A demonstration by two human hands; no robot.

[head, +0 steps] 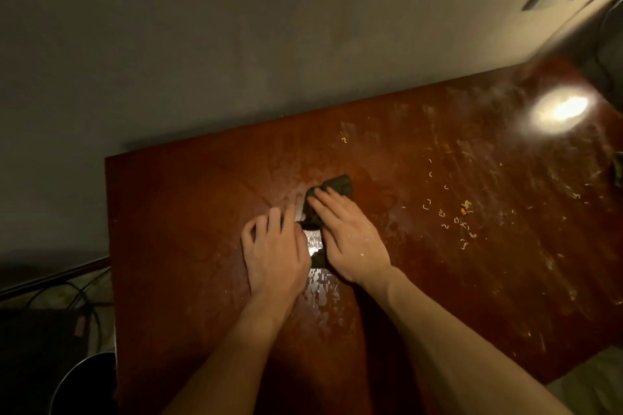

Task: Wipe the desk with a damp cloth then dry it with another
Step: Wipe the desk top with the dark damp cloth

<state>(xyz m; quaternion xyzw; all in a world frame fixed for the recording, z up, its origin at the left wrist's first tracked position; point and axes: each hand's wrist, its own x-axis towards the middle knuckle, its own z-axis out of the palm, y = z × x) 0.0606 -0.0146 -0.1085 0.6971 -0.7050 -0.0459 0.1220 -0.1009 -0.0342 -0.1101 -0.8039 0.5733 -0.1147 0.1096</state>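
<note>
Head view, desk inventory. Item one: dark cloth, crumpled near the centre of the desk, on a wet sheen. Our right hand presses flat on it, fingers straight. Our left hand sits close alongside at 9 o'clock, fingers arched (whether it pinches the cloth, we cannot tell). Item two: pale crumbs, scattered at 3 o'clock. Item three: light glare, 2 o'clock. Item four: round container, off the desk, 7 o'clock.

No readable text, label, brand or number shows on anything here.
</note>
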